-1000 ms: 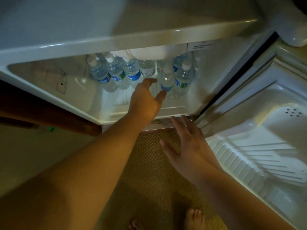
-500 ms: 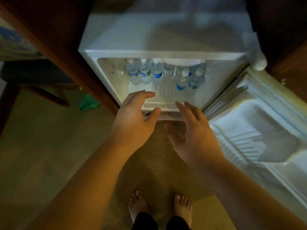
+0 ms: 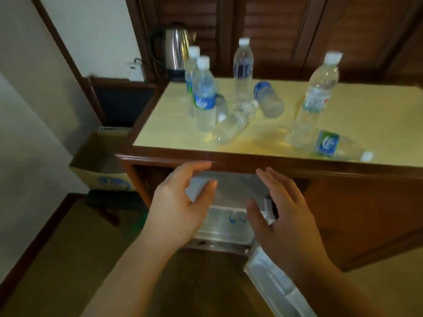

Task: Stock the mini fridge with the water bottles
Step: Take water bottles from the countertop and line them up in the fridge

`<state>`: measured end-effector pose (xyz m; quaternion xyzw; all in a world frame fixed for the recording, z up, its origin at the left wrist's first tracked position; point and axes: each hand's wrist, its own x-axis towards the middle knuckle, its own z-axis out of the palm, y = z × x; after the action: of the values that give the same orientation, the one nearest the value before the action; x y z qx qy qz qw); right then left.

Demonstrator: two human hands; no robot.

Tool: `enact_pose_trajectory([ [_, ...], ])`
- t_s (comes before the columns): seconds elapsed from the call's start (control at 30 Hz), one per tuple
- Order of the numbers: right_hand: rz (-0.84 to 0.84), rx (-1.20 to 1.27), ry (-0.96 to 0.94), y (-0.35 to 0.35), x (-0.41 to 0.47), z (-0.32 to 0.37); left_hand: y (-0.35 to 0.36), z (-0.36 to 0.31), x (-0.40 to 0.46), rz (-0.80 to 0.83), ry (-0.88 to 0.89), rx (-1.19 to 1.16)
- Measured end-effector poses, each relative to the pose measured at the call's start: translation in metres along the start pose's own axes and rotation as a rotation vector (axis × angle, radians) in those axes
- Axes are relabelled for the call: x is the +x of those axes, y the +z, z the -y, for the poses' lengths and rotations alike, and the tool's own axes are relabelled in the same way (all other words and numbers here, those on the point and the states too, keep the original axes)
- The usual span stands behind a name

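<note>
Several clear water bottles stand and lie on the yellow cabinet top [image 3: 160, 124]. A blue-labelled bottle [image 3: 204, 94] stands front left, another [image 3: 243, 69] further back, and a tall one [image 3: 317, 94] at the right. Bottles lie on their sides at the middle [image 3: 233, 122], behind it [image 3: 267, 99] and at the front right [image 3: 329, 145]. Below the top, the white mini fridge [image 3: 229, 191] stands with its door [image 3: 274, 284] swung out to the right; bottles inside show only as a blur. My left hand [image 3: 178, 207] and right hand [image 3: 286, 216] hover empty before the fridge, fingers spread.
A steel kettle [image 3: 175, 51] stands at the back left corner of the top. A cardboard box [image 3: 100, 161] sits on a low dark stand left of the cabinet. Dark wooden louvred doors [image 3: 297, 30] rise behind. Brown floor lies below.
The view has risen from the fridge interior to the cabinet top, bringing the loose bottles into sight. Both hands have drawn back out of the fridge and lifted, still empty.
</note>
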<state>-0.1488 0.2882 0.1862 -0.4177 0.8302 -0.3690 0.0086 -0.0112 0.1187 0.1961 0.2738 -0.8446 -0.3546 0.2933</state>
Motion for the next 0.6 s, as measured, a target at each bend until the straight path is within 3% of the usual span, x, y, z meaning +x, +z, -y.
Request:
enact_pose_trajectory([
  [0.2,-0.035,-0.052,-0.032,-0.067,0.044,0.026,-0.03,-0.066,0.043,-0.043,0.023,-0.024],
  [0.37,0.035,-0.081,-0.003,-0.072,0.094,0.034,-0.037,-0.066,0.084,-0.105,-0.003,-0.038],
  [0.6,0.101,-0.072,0.362,-0.024,0.21,0.017,-0.045,-0.045,0.177,-0.163,-0.041,0.005],
])
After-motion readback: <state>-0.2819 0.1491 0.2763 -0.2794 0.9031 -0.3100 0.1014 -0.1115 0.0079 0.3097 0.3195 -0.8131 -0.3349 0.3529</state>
